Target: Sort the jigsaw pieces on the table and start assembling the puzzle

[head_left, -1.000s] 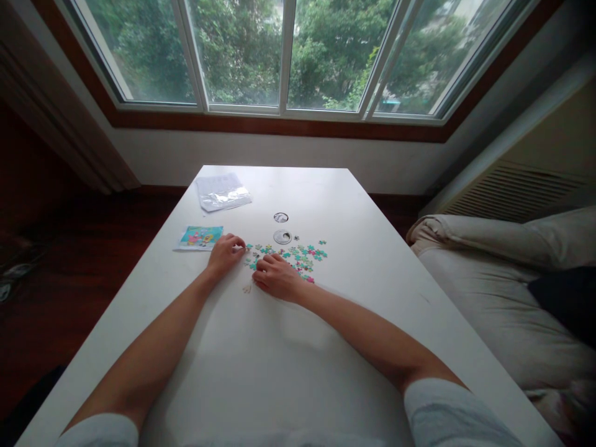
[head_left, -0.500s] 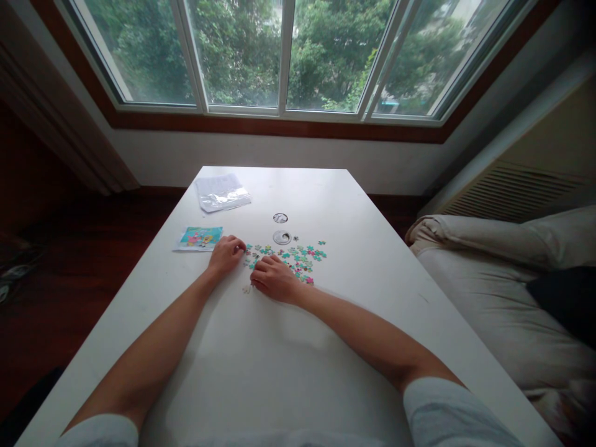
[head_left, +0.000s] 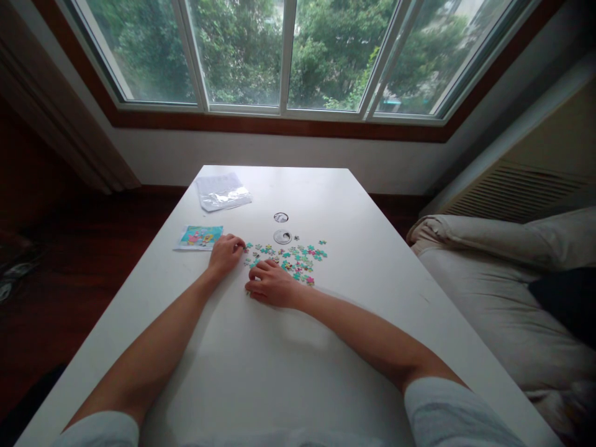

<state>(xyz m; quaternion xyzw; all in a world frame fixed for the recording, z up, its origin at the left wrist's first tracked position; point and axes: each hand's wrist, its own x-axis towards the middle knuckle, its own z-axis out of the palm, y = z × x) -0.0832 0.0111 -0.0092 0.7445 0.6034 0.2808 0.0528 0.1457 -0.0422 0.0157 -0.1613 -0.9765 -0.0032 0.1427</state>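
no readable text or numbers, print on picture card (head_left: 202,238) too small to make out, clear plastic bag (head_left: 222,194) beyond card illegible, two round discs (head_left: 282,237) right of card, markings unresolved

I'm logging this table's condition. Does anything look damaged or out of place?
One thing: a thin, faint mark on the right side of the table breaks the plain white; scratch or hair, I can't tell. The puzzle pieces are loosely spread, which isn't odd.
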